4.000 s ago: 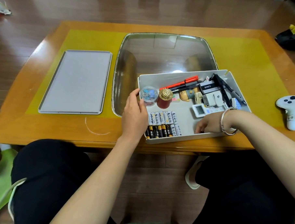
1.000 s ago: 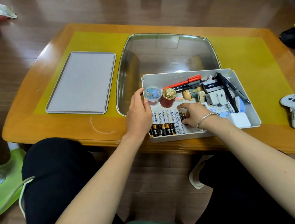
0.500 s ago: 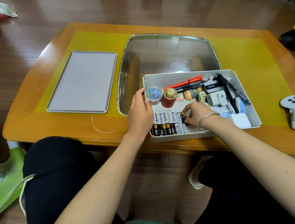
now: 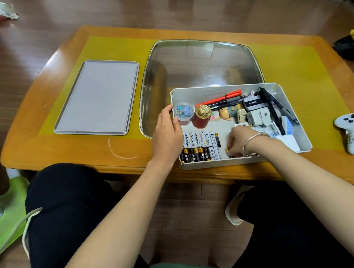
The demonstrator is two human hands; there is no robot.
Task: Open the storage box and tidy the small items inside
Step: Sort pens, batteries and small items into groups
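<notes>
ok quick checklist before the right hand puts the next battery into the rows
1. Lid off and clear of the storage box: ok.
2. Box steadied: ok, left hand rests at its left wall.
3. Battery rows lined up, free floor to their right: ok.
4. Right hand grips a battery: cannot tell, fingers curl over something at the front wall.
5. Red jar and clear tub clear of the rows: ok.
</notes>
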